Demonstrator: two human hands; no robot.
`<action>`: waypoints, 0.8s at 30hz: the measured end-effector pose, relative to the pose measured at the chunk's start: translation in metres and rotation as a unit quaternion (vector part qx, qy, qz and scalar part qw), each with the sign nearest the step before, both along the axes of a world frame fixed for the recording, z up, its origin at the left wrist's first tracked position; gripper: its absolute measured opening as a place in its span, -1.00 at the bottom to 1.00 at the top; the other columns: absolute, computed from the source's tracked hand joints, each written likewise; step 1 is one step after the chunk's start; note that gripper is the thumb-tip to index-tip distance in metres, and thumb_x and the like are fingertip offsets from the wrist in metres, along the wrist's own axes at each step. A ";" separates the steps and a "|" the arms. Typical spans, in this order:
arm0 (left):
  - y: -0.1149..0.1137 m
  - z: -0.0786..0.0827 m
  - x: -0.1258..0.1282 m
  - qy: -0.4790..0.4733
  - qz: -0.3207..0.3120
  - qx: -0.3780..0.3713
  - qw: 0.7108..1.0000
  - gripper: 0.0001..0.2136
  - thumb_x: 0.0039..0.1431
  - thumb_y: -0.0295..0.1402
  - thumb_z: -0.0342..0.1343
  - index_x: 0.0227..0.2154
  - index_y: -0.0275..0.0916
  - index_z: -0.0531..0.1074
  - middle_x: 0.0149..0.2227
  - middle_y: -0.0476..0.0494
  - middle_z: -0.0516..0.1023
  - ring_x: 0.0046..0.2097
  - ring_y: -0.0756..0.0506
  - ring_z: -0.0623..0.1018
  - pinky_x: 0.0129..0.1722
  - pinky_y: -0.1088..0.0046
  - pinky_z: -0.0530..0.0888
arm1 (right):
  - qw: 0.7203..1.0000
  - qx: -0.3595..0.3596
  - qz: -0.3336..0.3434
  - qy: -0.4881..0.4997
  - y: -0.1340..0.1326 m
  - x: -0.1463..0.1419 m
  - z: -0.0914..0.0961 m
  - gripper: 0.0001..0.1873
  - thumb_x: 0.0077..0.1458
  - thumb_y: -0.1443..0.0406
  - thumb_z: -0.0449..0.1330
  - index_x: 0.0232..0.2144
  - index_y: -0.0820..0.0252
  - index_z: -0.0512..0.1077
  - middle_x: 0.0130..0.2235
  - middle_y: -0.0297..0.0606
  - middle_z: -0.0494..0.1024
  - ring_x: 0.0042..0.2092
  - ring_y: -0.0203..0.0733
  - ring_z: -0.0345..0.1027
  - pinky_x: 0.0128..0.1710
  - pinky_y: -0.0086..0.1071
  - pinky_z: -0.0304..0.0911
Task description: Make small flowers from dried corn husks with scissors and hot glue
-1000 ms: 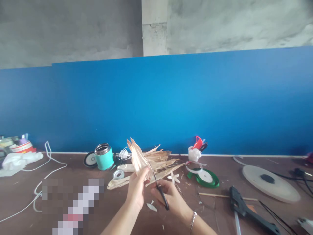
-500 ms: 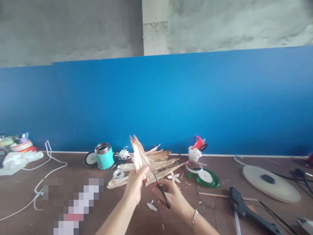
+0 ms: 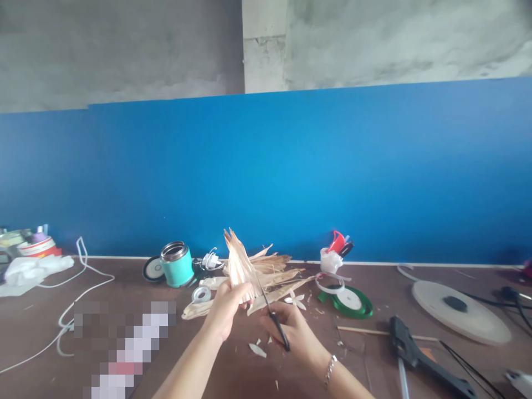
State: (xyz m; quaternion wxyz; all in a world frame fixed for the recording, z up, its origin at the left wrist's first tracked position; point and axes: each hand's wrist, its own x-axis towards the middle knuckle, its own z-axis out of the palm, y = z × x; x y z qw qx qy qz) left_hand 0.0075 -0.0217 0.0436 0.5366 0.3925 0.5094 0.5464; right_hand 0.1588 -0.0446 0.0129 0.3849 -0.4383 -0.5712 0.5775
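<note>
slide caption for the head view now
Left hand pinches dry husk; right hand holds scissors at its edge.

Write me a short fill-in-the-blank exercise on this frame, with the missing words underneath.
1. The right grip holds a pair of ____.
2. In the left grip, the dried corn husk points its browned tips ____.
3. A silver bracelet circles the ____ wrist.
4. The ribbon coiled around the white disc is ____.

Missing words: scissors; upward; right; green.

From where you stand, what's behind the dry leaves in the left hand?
The blue panel rises behind their tips; loose dry leaves lie on the table beyond their right edge. Whatever lies directly behind the held leaves is covered and cannot be seen.
</note>
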 end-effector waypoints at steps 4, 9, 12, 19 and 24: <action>0.002 0.000 -0.002 -0.006 -0.002 0.003 1.000 -0.87 -0.13 -0.37 0.20 -0.52 -0.29 0.38 -0.60 0.03 0.41 -0.54 0.02 0.43 -0.54 0.53 0.32 | 1.000 0.006 0.002 0.001 0.001 0.000 -0.002 -0.84 -0.07 0.24 0.18 -0.50 0.26 0.37 -0.75 -0.54 0.16 -0.71 -0.48 -0.04 -0.74 -0.59 -0.12; 0.004 -0.004 -0.008 -0.004 -0.027 0.013 1.000 -0.86 -0.12 -0.36 0.21 -0.51 -0.30 0.40 -0.60 0.01 0.42 -0.52 0.02 0.41 -0.52 0.53 0.34 | 1.000 0.009 0.007 -0.011 0.002 0.001 -0.003 -0.81 -0.07 0.21 0.19 -0.50 0.26 0.36 -0.74 -0.54 0.16 -0.70 -0.48 -0.04 -0.74 -0.59 -0.12; 0.005 -0.005 -0.009 -0.001 -0.031 0.011 0.999 -0.87 -0.11 -0.35 0.21 -0.52 -0.30 0.40 -0.60 0.01 0.42 -0.51 0.02 0.42 -0.51 0.53 0.35 | 1.000 0.021 0.007 -0.020 0.002 0.002 -0.001 -0.79 -0.06 0.19 0.18 -0.51 0.27 0.37 -0.73 -0.53 0.17 -0.70 -0.48 -0.02 -0.73 -0.58 -0.11; 0.005 -0.002 -0.010 -0.020 -0.014 -0.006 1.000 -0.86 -0.18 -0.39 0.25 -0.51 -0.30 0.44 -0.58 0.02 0.44 -0.51 0.03 0.43 -0.48 0.54 0.37 | 0.999 0.020 0.016 -0.024 0.001 0.003 0.003 -0.79 -0.07 0.20 0.17 -0.53 0.26 0.36 -0.74 -0.54 0.16 -0.70 -0.49 -0.04 -0.73 -0.58 -0.13; 0.004 0.002 -0.011 -0.025 -0.014 -0.007 1.000 -0.84 -0.23 -0.38 0.27 -0.54 -0.32 0.45 -0.59 0.01 0.44 -0.51 0.04 0.42 -0.49 0.55 0.37 | 0.999 0.020 0.022 -0.031 0.002 0.004 0.003 -0.79 -0.06 0.19 0.16 -0.50 0.27 0.38 -0.74 -0.54 0.15 -0.70 -0.49 -0.07 -0.73 -0.58 -0.14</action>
